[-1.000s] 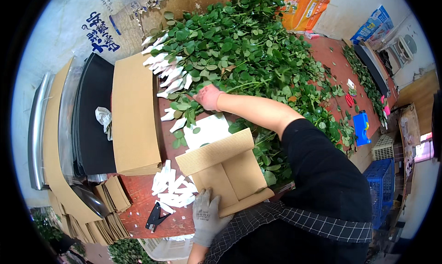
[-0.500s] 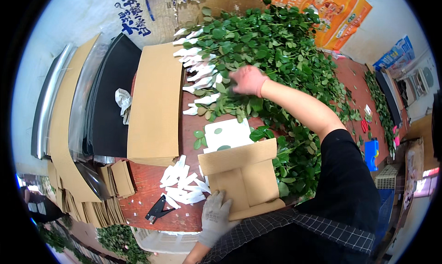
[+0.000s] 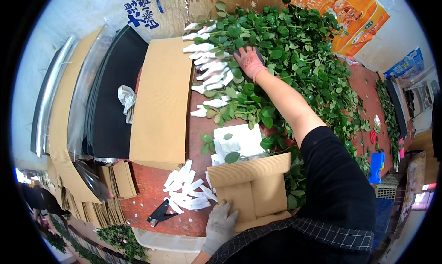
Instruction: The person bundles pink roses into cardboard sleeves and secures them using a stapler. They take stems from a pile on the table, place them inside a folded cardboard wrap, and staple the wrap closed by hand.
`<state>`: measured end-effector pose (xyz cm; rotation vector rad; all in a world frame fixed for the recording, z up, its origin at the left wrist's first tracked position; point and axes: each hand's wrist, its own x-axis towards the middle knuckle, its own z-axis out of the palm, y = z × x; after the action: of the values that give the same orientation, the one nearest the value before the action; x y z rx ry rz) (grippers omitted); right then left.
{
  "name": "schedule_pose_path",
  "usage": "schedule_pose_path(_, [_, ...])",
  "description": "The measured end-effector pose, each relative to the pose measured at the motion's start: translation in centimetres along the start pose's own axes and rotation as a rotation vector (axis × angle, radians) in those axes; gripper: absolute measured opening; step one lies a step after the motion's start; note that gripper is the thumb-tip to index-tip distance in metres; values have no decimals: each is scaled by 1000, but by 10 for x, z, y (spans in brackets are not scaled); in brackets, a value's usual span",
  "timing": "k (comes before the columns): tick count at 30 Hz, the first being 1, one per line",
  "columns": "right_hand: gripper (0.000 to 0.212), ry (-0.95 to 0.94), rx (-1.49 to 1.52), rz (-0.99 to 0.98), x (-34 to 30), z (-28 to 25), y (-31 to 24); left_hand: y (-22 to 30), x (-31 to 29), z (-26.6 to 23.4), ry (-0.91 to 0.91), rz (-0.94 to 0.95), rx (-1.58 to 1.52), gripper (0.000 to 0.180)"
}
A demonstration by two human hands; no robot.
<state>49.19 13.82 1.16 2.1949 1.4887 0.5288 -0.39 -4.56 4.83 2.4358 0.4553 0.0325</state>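
Left hand, grey glove: fingers loosely spread, resting on the near-left corner of a folded cardboard piece. Right hand, pink glove: fingers spread wide, palm down, touching the leafy stems; no stem seen closed in the fingers. Stems heaped over the far middle of the table, tips in white sleeves pointing left. White sheet between sleeves and cardboard. Surface: red table, worn; white strips and black stapler near left. Cardboard stack farther left, black sheets beyond it. Room: pale wall far left; orange poster far right; pale basket below near edge.
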Motion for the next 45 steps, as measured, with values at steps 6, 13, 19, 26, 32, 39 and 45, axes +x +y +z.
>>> schedule_pose_path(6, [33, 109, 155, 14, 5, -15, 28, -10, -4, 9, 30, 79, 83, 48])
schedule_pose_path(13, [44, 483, 476, 233, -50, -79, 129, -2, -6, 3, 12, 50, 19, 57])
schedule_pose_path(19, [34, 953, 797, 287, -98, -103, 217, 17, 5, -30, -69, 107, 150, 63])
schedule_pose_path(26, [40, 1036, 689, 388, -117, -80, 239, 110, 123, -121, -311, 371, -484, 66])
schedule_pose_path(32, [44, 661, 749, 436, -114, -99, 210, 138, 296, -64, -71, 210, -1543, 73])
schedule_pose_path(39, [45, 728, 770, 313, -114, -101, 213, 143, 368, -98, 585, -49, -1611, 54])
schedule_pose_path(45, [39, 751, 574, 306, -104, -90, 207, 145, 301, -55, 407, 530, 137, 41])
